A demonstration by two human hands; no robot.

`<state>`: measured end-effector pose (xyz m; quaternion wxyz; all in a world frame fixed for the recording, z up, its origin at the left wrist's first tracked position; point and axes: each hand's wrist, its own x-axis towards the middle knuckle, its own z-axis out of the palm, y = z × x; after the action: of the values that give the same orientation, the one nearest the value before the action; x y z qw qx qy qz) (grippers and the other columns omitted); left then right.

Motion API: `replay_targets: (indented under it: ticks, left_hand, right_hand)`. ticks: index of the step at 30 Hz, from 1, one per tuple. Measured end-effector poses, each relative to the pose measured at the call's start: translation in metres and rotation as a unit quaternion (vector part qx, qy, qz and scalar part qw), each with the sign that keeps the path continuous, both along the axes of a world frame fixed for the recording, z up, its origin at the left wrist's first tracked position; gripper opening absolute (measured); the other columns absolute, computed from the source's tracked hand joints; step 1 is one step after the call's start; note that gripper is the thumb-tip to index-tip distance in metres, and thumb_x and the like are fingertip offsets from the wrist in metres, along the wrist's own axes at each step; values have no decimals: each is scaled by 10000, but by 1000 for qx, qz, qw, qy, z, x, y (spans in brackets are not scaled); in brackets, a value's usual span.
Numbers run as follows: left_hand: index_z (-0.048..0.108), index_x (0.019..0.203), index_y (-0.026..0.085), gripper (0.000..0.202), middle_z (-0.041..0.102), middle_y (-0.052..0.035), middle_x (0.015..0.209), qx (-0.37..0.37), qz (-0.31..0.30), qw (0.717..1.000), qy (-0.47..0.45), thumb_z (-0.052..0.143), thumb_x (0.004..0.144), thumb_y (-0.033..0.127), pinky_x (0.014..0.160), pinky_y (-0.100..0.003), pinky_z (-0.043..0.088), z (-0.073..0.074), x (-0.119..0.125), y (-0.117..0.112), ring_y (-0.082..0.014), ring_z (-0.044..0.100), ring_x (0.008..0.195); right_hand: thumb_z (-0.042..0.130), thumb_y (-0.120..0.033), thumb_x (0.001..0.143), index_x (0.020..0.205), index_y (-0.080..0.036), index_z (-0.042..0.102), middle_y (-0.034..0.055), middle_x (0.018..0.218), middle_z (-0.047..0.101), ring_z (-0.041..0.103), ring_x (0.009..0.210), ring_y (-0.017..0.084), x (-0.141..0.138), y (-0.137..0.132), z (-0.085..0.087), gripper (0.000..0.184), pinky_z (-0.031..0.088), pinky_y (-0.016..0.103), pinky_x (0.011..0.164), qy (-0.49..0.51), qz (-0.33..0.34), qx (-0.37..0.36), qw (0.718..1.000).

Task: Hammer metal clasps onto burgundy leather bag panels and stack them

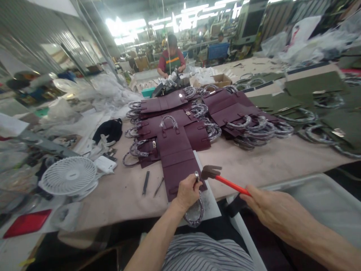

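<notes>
My right hand [262, 207] is closed round the red handle of a claw hammer [231, 185]. The hammer's dark head is just right of my left hand [188, 192], beside a small shiny metal piece [196, 175] pinched upright in the left fingers. Whether that piece is a punch or a bag fitting, I cannot tell. Under the left hand lies a flat maroon bag panel [176, 150], with a plastic-wrapped handle [194, 218] at its near end and another at its far end. A pale board [210, 205] shows beneath the panel's right side.
Stacks of maroon bag panels [163, 103] lie beyond, with green panels [310, 90] at right. A dark flat bar [146, 183] and a thin metal rod [158, 187] lie left of the panel. A white fan [69, 175] stands left; a grey bin [316, 188] right. A person [171, 60] works across the table.
</notes>
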<state>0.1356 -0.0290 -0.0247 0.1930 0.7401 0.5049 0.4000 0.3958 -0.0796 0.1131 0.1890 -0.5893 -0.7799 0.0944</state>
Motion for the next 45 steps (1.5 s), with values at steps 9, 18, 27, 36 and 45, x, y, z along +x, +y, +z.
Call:
replay_targets:
  ticks: [9,18,27,36,45]
  left_hand:
    - [568,857,205,86,660,-45,855,-15,-5,1000,27,595,903,138,762,-287,517,10,3,1,-202,659,837]
    - [602,917,189,61,672,-62,921,-44,-13,999,4,561,919,142,824,-307,519,12,1,-2,-206,651,895]
    - [653,993,154,327,724,-95,989,-234,147,888,-368,556,916,456,763,-329,579,24,-30,16,-206,709,856]
    - [672,813,168,305,720,-143,823,-261,377,845,274,508,903,409,739,-369,499,53,-215,2,-322,691,855]
    - [672,1001,147,224,700,-145,1041,-130,291,901,296,488,957,266,855,-375,509,32,-190,-25,-287,663,987]
  right_hand:
    - [285,-440,979,714,-216,493,28,558,524,496,488,183,14,69,-81,405,379,301,517,69,-100,-201,972]
    - [544,-276,911,1265,-138,550,181,1267,561,541,1167,313,-70,75,-121,379,466,478,993,74,79,31,994]
    - [637,-253,910,1300,-160,577,139,1291,537,520,1112,299,-97,56,-127,405,432,435,944,0,84,-28,996]
    - [670,-199,905,1014,-203,675,65,1066,631,528,974,234,-102,80,-105,110,320,367,836,-65,190,-57,978]
    - [577,-122,938,947,-192,634,52,937,593,482,787,204,-97,94,-114,91,292,360,787,-105,295,0,950]
